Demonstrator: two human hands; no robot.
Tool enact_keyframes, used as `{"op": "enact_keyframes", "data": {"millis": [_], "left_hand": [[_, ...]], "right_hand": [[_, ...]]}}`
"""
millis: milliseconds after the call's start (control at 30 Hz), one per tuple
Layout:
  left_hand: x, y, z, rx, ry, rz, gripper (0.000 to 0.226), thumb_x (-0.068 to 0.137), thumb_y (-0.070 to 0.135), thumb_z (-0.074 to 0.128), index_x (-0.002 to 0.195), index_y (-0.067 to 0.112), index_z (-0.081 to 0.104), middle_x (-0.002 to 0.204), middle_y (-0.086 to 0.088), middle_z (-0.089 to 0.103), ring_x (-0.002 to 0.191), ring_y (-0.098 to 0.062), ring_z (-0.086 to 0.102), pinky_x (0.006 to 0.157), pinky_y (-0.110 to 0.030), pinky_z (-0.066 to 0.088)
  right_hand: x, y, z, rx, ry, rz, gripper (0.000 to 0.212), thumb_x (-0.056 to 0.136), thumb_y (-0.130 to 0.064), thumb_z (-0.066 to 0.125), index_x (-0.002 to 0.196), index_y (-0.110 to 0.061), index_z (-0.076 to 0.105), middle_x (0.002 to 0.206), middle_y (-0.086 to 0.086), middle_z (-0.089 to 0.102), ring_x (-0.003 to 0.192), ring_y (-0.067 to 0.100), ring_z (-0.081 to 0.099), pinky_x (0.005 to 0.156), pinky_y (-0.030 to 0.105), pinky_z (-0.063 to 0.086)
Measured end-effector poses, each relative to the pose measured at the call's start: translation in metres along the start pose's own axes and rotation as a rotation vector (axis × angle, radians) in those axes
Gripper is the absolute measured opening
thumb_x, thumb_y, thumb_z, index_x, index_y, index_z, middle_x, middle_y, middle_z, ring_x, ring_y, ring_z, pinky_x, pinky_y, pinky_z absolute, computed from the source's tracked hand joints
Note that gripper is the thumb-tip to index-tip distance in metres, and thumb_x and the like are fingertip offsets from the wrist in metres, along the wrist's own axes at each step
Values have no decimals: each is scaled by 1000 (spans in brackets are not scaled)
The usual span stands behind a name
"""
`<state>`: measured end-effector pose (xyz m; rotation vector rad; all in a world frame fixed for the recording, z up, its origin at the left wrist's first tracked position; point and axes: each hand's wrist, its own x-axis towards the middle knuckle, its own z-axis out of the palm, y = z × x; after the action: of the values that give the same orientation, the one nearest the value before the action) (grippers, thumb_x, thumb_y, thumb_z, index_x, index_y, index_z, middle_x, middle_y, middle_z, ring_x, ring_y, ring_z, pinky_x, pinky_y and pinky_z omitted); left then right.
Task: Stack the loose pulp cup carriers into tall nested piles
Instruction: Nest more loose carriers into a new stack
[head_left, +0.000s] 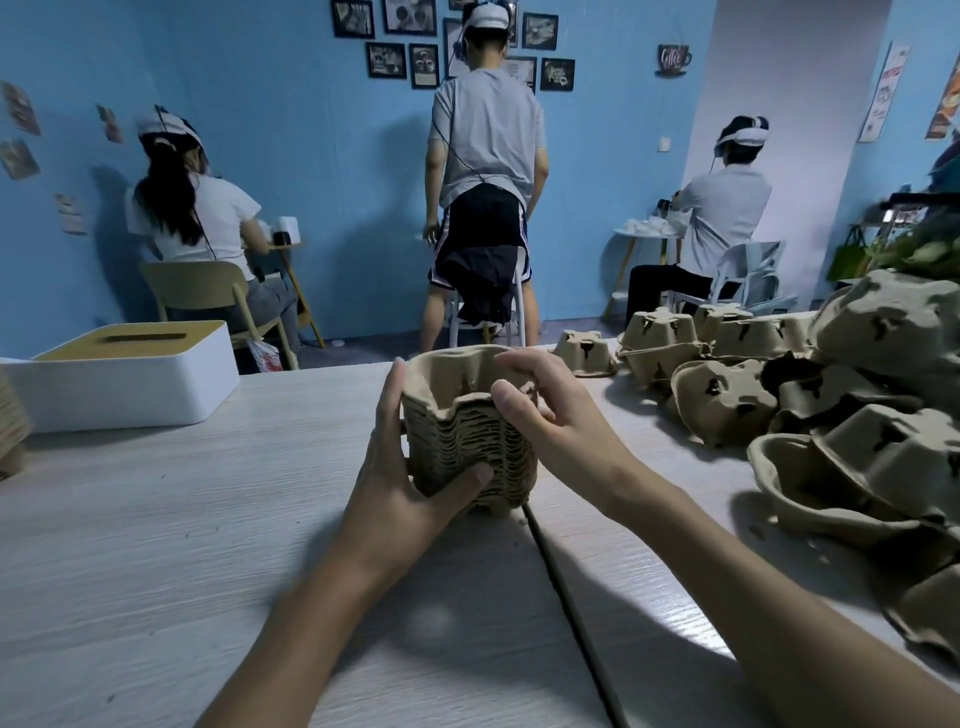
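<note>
A nested pile of brown pulp cup carriers (467, 447) stands on the pale wooden table (156, 545) in the middle of the view. My left hand (405, 467) grips its left side, thumb across the front near the bottom. My right hand (540, 405) holds the top right rim, thumb on the front edge and fingers curled over into the top carrier. A heap of loose carriers (831, 405) lies on the table to the right, tumbled at odd angles.
A white tissue box with a yellow lid (124, 374) sits at the left back of the table. A dark seam (566, 597) runs down the table from under the pile. Three persons (488, 171) are beyond the table's far edge, backs turned.
</note>
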<state>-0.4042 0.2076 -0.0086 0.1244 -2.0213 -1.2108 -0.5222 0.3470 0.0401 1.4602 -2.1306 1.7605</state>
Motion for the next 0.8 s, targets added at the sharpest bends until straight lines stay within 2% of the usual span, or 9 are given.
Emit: {"op": "enact_keyframes", "data": {"millis": [67,133,200,233,300,367,500,633,800], "left_hand": [[0,0,-1,-11,-5,5,103,66,58,85,141,68,15,142,6,51,116,-15,62,85,-36,59],[1,1,-1,-66,0,-14,96,65,44,85,138,64,26,133,8,55,100,-5,66,72,-26,59],[2,-1,-2,-112,22,-29,91,64,36,81,136,59,31,127,9,57,91,-1,67,64,-21,56],[2,-2,-3,-129,35,-31,90,64,35,81,136,58,32,126,9,57,90,-1,67,64,-19,55],[4,-5,-3,-149,54,-31,90,65,33,81,137,55,33,125,9,58,89,-3,67,64,-20,55],[7,-7,-2,-168,64,-29,89,66,29,80,138,52,33,124,8,59,87,-3,68,64,-19,55],[12,-18,-3,-151,75,-21,91,65,34,81,138,57,33,131,9,57,93,-9,68,68,-20,55],[16,-28,-4,-155,73,-19,91,65,37,83,138,60,32,137,6,55,105,-18,65,74,-23,56],[18,-29,-3,-173,69,-16,92,65,34,83,136,61,33,130,9,59,95,-10,67,68,-14,51]], "right_hand": [[-1,1,1,56,-20,20,24,96,-35,57,120,-31,55,117,-7,55,103,-8,52,82,7,42],[0,4,0,149,-37,53,35,98,-36,52,130,-22,51,108,-10,57,94,-11,56,80,7,43],[8,12,-1,156,12,84,47,96,-41,45,136,-17,47,118,-10,58,105,-10,56,88,10,43],[14,21,-3,124,51,97,45,99,-40,44,137,-16,46,125,-6,57,115,-3,54,94,16,42],[33,48,-7,-19,144,138,37,102,-34,48,135,-15,47,132,2,55,124,12,51,102,30,41],[55,80,-14,-224,208,189,42,98,-30,56,136,-14,46,135,8,53,124,20,49,106,39,40],[93,129,-25,-559,178,317,58,92,-33,61,143,-13,41,140,12,46,132,28,37,108,41,30],[121,160,-27,-757,198,363,58,90,-37,59,141,-17,40,146,11,40,136,29,30,113,42,25],[150,182,-32,-898,183,435,64,90,-42,52,148,-23,32,159,10,25,147,33,15,120,48,12]]}}
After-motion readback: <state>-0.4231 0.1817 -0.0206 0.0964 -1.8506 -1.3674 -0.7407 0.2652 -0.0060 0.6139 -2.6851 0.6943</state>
